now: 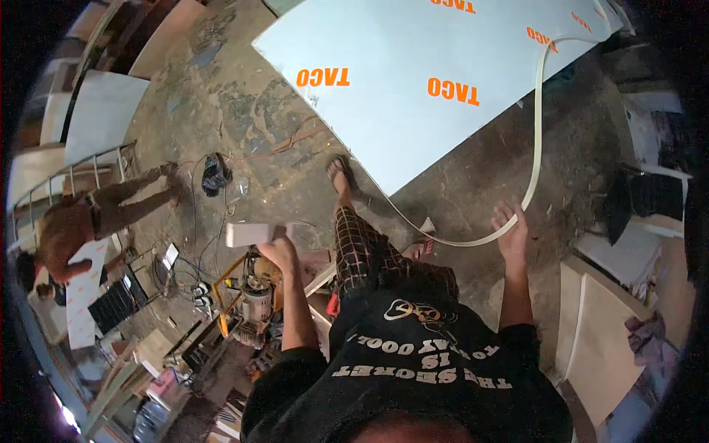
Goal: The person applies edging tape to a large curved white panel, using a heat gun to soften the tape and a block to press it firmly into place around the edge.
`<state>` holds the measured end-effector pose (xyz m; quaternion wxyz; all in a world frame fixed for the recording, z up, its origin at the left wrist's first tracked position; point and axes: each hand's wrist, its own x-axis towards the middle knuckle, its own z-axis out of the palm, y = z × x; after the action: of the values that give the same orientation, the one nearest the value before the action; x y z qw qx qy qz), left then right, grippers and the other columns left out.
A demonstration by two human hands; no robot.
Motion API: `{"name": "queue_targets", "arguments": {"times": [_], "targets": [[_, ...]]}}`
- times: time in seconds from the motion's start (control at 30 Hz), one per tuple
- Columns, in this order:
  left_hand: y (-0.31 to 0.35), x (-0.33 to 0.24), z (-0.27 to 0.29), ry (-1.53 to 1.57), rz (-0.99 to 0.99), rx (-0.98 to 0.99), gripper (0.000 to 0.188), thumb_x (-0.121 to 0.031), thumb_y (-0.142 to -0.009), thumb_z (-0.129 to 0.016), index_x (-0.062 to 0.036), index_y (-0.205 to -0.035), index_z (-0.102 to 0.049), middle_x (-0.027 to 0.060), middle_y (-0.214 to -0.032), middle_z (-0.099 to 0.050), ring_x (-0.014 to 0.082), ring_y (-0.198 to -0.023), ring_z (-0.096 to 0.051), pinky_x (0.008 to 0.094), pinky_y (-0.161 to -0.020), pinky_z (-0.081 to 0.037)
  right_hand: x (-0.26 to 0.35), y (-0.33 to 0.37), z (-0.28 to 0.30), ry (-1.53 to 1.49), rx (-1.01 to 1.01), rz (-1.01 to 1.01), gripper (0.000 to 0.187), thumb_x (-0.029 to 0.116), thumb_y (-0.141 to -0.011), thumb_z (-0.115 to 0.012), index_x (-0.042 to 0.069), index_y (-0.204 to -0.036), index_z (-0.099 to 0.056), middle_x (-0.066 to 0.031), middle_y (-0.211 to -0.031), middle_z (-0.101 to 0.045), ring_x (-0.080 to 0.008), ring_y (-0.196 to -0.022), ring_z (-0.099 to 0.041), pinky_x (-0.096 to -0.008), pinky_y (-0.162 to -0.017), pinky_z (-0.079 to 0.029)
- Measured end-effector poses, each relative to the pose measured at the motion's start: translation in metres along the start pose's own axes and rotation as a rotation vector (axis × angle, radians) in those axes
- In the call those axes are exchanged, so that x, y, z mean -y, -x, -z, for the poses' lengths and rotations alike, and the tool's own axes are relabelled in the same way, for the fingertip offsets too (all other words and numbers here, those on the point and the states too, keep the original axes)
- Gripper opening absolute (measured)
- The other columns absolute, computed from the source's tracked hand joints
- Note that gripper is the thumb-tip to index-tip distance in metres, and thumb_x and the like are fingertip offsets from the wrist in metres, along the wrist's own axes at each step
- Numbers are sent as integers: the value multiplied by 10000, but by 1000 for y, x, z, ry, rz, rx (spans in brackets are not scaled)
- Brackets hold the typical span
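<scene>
My left hand is closed round one end of a pale rectangular block, raised out to my left. In my right hand is a long, narrow, pale flexible strip, like edge banding, gripped between thumb and fingers. From that hand one length curves up and back over the far right of a large white panel with orange printing. The other length bends low in front of me and runs left to the panel's near edge. Neither hand touches the panel.
A yellow-framed power machine stands close below my left arm, among cables and tools. A black plastic bag lies on the floor. Another person bends over at the far left. Boards lean at the right.
</scene>
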<state>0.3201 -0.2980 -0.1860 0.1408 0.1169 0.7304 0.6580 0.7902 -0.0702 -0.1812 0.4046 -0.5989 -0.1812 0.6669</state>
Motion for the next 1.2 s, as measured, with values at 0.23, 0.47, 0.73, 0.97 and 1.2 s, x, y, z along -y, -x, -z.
{"name": "queue_targets", "arguments": {"times": [0.23,0.47,0.73,0.97,1.2], "targets": [[-183,-2,-46,-313,-22,58,40,12,-772,-585,38,-801,-582,72,-763,-578,181,-712,-539,328,-680,-457,13,12,-18,487,-558,461,603,436,-995,-416,50,-1449,-322,-189,-1370,-454,-314,-1244,-464,-443,-1017,-419],[-290,-3,-6,-288,125,247,334,-9,-801,-565,13,-1132,-524,97,-968,-584,200,-839,-565,326,-755,-470,58,-53,-266,175,-163,951,436,247,-975,-495,14,-1340,-450,-145,-1311,-502,-240,-1130,-546,-356,-924,-486],[-302,-7,136,-380,286,70,220,-93,-822,-519,6,-1017,-506,86,-840,-575,195,-762,-545,338,-680,-461,-19,-156,-681,662,463,864,425,121,-824,-717,42,-1215,-569,-111,-1069,-655,-188,-935,-655,-313,-783,-522],[-284,-16,210,-765,439,-149,496,-384,-866,-630,8,-1145,-508,289,-939,-637,436,-873,-631,469,-767,-481,9,-248,-848,983,85,923,795,488,-750,-749,-24,-1288,-465,-252,-1167,-608,-411,-1069,-594,-466,-904,-470],[-312,31,199,-769,579,-132,628,-503,-814,-676,38,-1109,-553,272,-957,-658,417,-902,-646,465,-763,-497,5,-281,-914,1184,-429,756,918,482,-694,-775,58,-1371,-322,-253,-1266,-500,-405,-1128,-554,-490,-931,-467]]}}
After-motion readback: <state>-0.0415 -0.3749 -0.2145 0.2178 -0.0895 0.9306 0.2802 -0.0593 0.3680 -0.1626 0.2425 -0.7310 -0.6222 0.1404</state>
